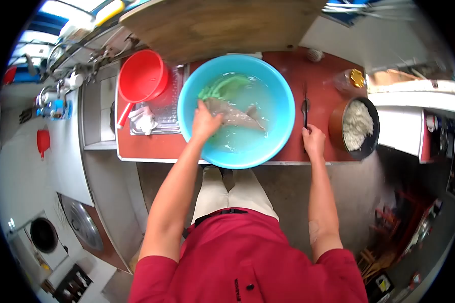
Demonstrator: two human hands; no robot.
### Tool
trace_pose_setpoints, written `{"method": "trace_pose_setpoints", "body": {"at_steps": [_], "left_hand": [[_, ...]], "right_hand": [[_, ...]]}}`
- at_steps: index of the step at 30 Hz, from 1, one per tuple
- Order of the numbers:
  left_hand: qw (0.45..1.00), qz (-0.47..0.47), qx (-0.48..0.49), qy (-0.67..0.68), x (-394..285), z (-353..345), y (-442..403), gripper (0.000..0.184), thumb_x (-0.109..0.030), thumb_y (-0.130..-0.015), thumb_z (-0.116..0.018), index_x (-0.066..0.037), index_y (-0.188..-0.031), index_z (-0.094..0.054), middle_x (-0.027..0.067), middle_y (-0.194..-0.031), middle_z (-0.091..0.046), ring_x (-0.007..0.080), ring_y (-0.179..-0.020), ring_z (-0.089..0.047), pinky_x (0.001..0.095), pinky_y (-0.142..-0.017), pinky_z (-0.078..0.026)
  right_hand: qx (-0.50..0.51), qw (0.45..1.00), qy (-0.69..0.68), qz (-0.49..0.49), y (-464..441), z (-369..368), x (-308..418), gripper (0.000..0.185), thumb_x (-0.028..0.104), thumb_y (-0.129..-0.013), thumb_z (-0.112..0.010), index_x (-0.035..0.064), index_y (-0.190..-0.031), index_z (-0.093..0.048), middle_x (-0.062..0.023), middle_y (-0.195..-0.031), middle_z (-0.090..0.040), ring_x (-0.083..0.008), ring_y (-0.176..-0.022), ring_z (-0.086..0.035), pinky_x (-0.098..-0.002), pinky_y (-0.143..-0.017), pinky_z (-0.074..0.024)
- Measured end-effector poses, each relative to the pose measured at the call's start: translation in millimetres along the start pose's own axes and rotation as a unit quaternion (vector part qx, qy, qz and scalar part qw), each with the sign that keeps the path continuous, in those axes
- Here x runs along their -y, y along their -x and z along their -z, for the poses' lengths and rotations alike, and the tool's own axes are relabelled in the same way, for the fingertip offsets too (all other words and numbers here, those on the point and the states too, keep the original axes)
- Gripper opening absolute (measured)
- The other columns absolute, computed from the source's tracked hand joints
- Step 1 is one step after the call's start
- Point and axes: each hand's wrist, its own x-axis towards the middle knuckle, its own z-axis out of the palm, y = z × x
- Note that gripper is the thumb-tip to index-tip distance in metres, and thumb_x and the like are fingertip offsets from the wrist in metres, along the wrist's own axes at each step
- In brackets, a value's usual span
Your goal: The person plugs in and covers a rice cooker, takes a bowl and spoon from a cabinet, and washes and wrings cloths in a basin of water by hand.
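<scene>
L hand: rested part-curled on grey-brn piece; couldn't tell if gripped.
Grey-brn piece: lay R of L fingertips, in blue basin.
R hand: closed on blk utensil.

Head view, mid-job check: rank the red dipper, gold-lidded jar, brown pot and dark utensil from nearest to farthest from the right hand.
From the right hand:
1. Dark utensil, at its fingertips.
2. Brown pot, close on its right.
3. Gold-lidded jar, right, behind the pot.
4. Red dipper, far left, past the blue basin.
</scene>
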Motion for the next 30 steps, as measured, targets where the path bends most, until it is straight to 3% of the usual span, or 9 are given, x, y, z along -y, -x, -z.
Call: {"method": "trace_pose_setpoints", "body": {"at_steps": [3,5,7,9,10,12,15,19,30], "left_hand": [[0.999,-0.032,-0.044,-0.003,-8.2,-6.9,6.0,0.076,-0.02,-0.076,-0.07,0.006,-0.135,-0.029,0.0276,-0.127,-0.046,0.0433,-0.115,-0.049,0.0437,-0.097,-0.042],[0.991,-0.09,-0.098,-0.026,-9.0,13.9,20.3,0.075,-0.02,-0.076,-0.07,0.006,-0.134,-0.032,0.0274,-0.129,-0.045,0.0425,-0.117,-0.047,0.0443,-0.098,-0.041],[0.951,-0.192,-0.216,-0.113,-13.0,43.3,33.8,0.065,-0.017,-0.077,-0.068,0.002,-0.132,-0.039,0.0265,-0.131,-0.041,0.0423,-0.118,-0.045,0.0474,-0.1,-0.039],[0.932,-0.18,-0.279,-0.142,12.6,53.0,35.1,0.058,-0.012,-0.079,-0.065,0.003,-0.129,-0.041,0.0236,-0.126,-0.047,0.0369,-0.112,-0.051,0.0452,-0.096,-0.043],[0.978,-0.067,-0.171,0.098,40.6,43.6,30.9,0.057,-0.009,-0.079,-0.064,0.003,-0.129,-0.041,0.0217,-0.123,-0.049,0.0331,-0.109,-0.054,0.0427,-0.093,-0.046],[0.871,0.106,0.031,0.478,60.6,38.1,38.7,0.053,-0.002,-0.077,-0.059,0.003,-0.127,-0.042,0.0161,-0.114,-0.055,0.0237,-0.101,-0.058,0.0358,-0.083,-0.051],[0.776,0.185,0.12,0.591,72.6,28.7,43.6,0.052,0.001,-0.075,-0.057,0.003,-0.126,-0.044,0.0148,-0.108,-0.057,0.0242,-0.097,-0.059,0.036,-0.082,-0.051],[0.801,0.169,0.092,0.567,68.5,39.7,61.6,0.049,0.007,-0.07,-0.05,0.004,-0.119,-0.05,0.0125,-0.099,-0.058,0.0218,-0.087,-0.06,0.0341,-0.077,-0.051],[0.735,0.1,0.129,0.658,142.5,119.9,172.2,0.045,0.004,-0.072,-0.053,0.003,-0.116,-0.052,0.0085,-0.099,-0.061,0.0165,-0.086,-0.06,0.0293,-0.075,-0.049]], "right_hand": [[-0.158,0.97,-0.008,0.185,-1.2,-10.3,12.5,0.038,0.024,-0.088,-0.059,-0.0018,-0.116,-0.06,-0.0159,-0.096,-0.067,-0.0335,-0.084,-0.064,-0.04,-0.079,-0.0496],[-0.042,0.982,-0.148,0.111,16.7,1.7,48.8,0.038,0.027,-0.091,-0.058,-0.0024,-0.115,-0.06,-0.0122,-0.094,-0.066,-0.0252,-0.08,-0.064,-0.036,-0.074,-0.0507],[0.282,0.892,-0.338,-0.103,10.9,-7.4,41.0,0.041,0.029,-0.092,-0.058,0.0032,-0.124,-0.052,-0.0063,-0.099,-0.063,-0.0224,-0.086,-0.063,-0.0358,-0.072,-0.0524],[0.324,0.829,-0.424,-0.168,22.6,-16.0,54.9,0.045,0.027,-0.091,-0.059,0.0047,-0.128,-0.046,-0.0088,-0.108,-0.06,-0.0245,-0.095,-0.062,-0.0413,-0.076,-0.0535],[0.35,0.812,-0.432,-0.179,24.7,-18.9,56.7,0.046,0.019,-0.089,-0.058,0.0001,-0.128,-0.042,-0.0134,-0.114,-0.056,-0.0275,-0.101,-0.059,-0.047,-0.08,-0.0534],[0.366,0.787,-0.46,-0.187,23.6,-28.9,53.0,0.046,0.014,-0.087,-0.057,-0.0025,-0.127,-0.042,-0.0148,-0.114,-0.056,-0.0286,-0.102,-0.059,-0.0477,-0.081,-0.0531],[0.367,0.764,-0.489,-0.207,24.0,-30.5,55.7,0.046,0.004,-0.08,-0.053,-0.008,-0.124,-0.042,-0.0177,-0.111,-0.055,-0.0308,-0.102,-0.058,-0.0489,-0.083,-0.0524],[0.328,0.788,-0.483,-0.193,49.8,-21.2,65.3,0.045,0.003,-0.079,-0.053,-0.0066,-0.122,-0.043,-0.016,-0.107,-0.056,-0.0302,-0.099,-0.059,-0.0487,-0.082,-0.0532],[0.25,0.838,-0.462,-0.148,182.2,10.0,122.2,0.037,-0.002,-0.075,-0.053,-0.0048,-0.112,-0.05,-0.0094,-0.098,-0.057,-0.0201,-0.088,-0.058,-0.0339,-0.077,-0.0505]]}}
